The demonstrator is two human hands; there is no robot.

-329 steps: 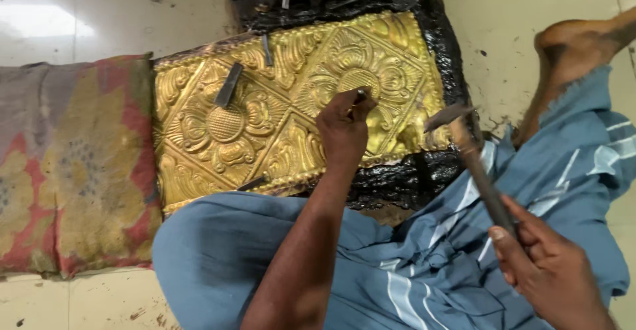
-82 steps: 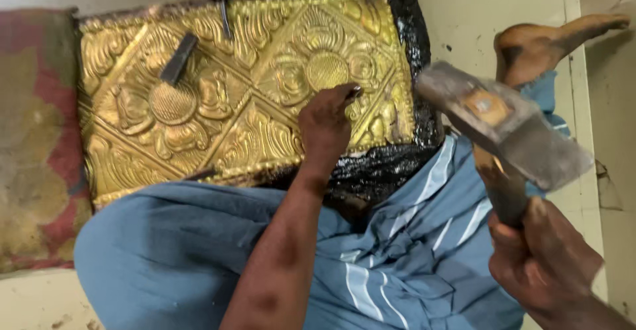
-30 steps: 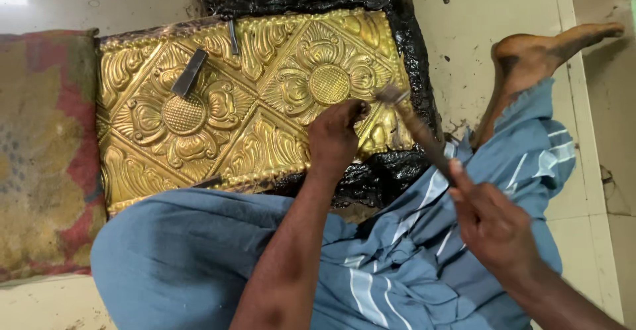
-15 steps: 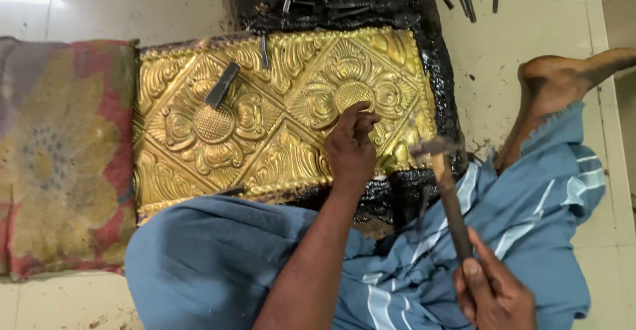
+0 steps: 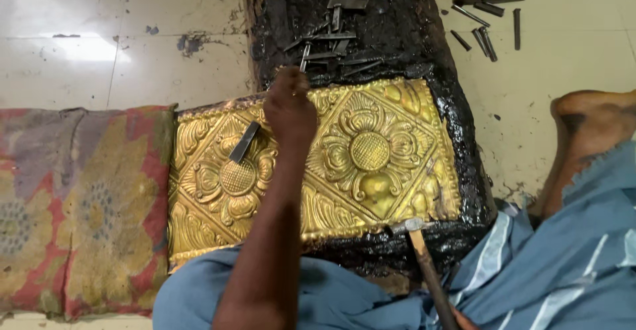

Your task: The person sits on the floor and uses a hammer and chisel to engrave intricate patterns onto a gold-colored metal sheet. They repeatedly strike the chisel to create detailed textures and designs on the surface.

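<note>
Gold embossed rectangular metal sheet point(image 5: 371, 164), with two flower medallions, lies on a black pitch bed point(image 5: 371, 12). The left hand point(image 5: 289, 108), fingers curled, reaches its top edge, pinching a thin steel punch point(image 5: 304, 57). One flat dark chisel point(image 5: 244, 142) rests on the left medallion. The wooden-handled hammer point(image 5: 424, 264) rests at the lower edge; whether the right hand grips it cannot be told.

Far block crowded, right floor mostly open
Loose punches point(image 5: 331, 35) clutter far pitch block point(image 5: 371, 18); more tools point(image 5: 487, 15) far right, probably chisels.
</note>
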